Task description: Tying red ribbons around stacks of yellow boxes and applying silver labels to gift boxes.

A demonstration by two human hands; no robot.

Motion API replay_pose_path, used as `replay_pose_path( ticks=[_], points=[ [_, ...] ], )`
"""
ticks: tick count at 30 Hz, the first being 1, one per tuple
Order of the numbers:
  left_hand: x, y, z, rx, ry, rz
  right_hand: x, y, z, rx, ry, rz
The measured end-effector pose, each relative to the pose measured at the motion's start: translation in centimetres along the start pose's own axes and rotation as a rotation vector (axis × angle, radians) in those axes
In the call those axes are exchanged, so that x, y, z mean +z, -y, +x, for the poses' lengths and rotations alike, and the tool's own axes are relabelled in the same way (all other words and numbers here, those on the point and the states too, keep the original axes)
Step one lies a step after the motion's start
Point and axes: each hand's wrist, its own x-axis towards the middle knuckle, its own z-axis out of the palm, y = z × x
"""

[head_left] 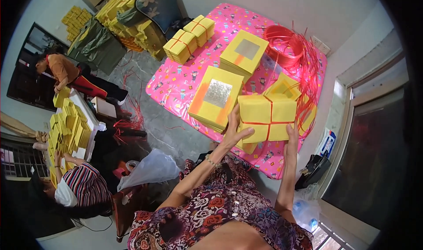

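Observation:
A thick bundle of yellow joss paper (282, 111), tied crosswise with red plastic string, is gripped between both hands above the near side of the pink table. Its left edge is in my left hand (235, 132), with the thumb along the front and fingers behind. My right hand (291, 140) presses on its lower right edge. Left of the bundle lies a stack of yellow sheets with a silver foil square (218, 93). Another foil-topped stack (245, 51) sits behind it. More loose yellow paper (284, 86) partly shows behind the held bundle.
Two tied bundles (180, 45) lie at the table's far left. A red basket (282, 43) with red plastic strings (306, 78) trailing from it stands at the back right. At left, two people work at a table piled with yellow paper (70, 124). A window frame (348, 131) stands at right.

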Motion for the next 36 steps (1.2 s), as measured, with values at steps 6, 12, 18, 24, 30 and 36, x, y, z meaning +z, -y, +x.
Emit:
replay_pose_path(
  ticks=[6,12,18,24,30,36],
  points=[
    [-6.7,-8.8,1.4,0.018,-0.120,-0.231,10.5,7.1,3.0,-0.218,0.331,-0.087],
    [-16.4,-11.6,1.7,-0.084,-0.394,-0.314,22.0,6.1,6.8,-0.178,0.582,-0.041],
    [-24.7,-9.6,1.9,-0.321,-0.578,-0.510,23.2,1.4,7.9,-0.125,0.549,-0.116],
    [-32.5,-4.4,6.6,-0.276,-0.749,-0.409,16.7,-2.3,5.1,-0.089,0.263,-0.301],
    [-37.8,1.7,11.3,-0.192,-0.807,-0.412,12.9,-3.4,1.0,0.031,0.101,-0.221],
    [-39.5,3.6,14.7,-0.240,-0.850,-0.487,13.3,-2.8,-0.5,0.045,0.008,-0.414]
  ],
)
